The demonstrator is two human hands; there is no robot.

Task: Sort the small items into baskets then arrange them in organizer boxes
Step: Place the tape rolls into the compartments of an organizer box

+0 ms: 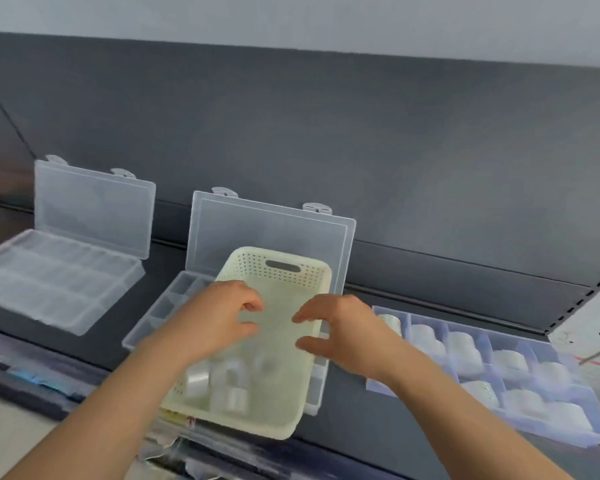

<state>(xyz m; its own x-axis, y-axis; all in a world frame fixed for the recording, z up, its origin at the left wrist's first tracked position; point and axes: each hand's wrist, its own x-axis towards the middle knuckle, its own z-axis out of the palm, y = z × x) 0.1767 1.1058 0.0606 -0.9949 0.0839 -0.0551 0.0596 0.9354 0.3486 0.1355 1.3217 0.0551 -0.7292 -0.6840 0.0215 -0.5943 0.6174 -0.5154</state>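
Step in hand: moving stuff from basket to box, i.e. 2nd half of the task. The cream basket (pixel 309 278) sits slanted on top of the middle box (pixel 184 285), covering most of its compartments; that box's lid (pixel 274 230) stands open behind it. A few clear tape rolls (pixel 198 377) are bunched at the near end of the basket, blurred, so exact count is unclear. The far end of the basket looks bare.

Left grip (pixel 222 317) hovers over the basket's left side, fingers loosely curled, thumb apart from them, nothing in it as far as I can tell. Right grip (pixel 329 327) is opposite, over the right rim, fingers spread and half bent, also holding nothing. Both are near each other, w/ a gap between. Motion blur, so whether either touches the basket can't be told.

Right box (pixel 447 323) on the dark surface (pixel 361 427) is already filled w/ rolls (pixel 468 351), approx one per slot. Left box (pixel 49 278) is open and looks unfilled.

Next move, my guess: either take hold of the basket by both sides and shift it off the middle box so the slots are reachable, or reach down to the near end and pick out a roll. Basket is light and perched on the box edge, so it could tip or slide; rolls are smooth and may roll about.
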